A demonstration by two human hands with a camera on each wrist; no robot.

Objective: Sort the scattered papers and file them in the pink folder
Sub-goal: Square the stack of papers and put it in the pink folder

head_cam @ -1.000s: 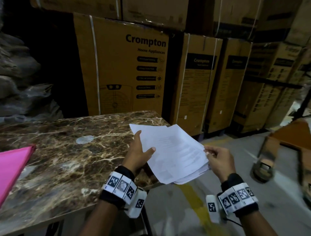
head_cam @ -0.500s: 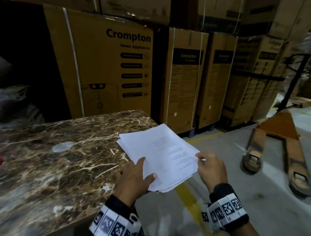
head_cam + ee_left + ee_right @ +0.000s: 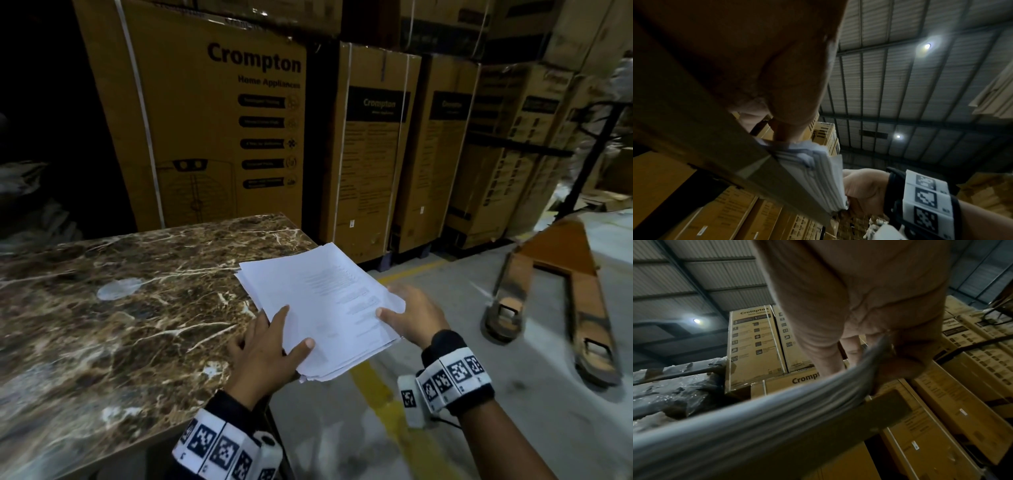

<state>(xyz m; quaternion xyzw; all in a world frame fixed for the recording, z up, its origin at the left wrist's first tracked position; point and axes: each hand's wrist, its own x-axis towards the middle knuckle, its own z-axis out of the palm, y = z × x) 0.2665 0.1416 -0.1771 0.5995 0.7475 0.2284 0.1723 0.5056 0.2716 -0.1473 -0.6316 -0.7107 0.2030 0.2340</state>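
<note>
A stack of white printed papers hangs in the air over the right end of the marble table. My left hand grips its near left corner, thumb on top and fingers beneath. My right hand holds the right edge, thumb pressed on the top sheet. In the left wrist view the stack's layered edge shows against the table's edge. The right wrist view shows the papers bowed under my fingers. The pink folder is out of sight.
Tall cardboard appliance boxes stand in a row behind the table and along the right. An orange pallet jack lies on the concrete floor at right. A yellow floor line runs beneath the papers. A pale round mark sits on the tabletop.
The view has swung right, so the pink folder left the frame. The stack has tidied and dropped closer to the table's corner. My right thumb has shifted onto the top sheet.
</note>
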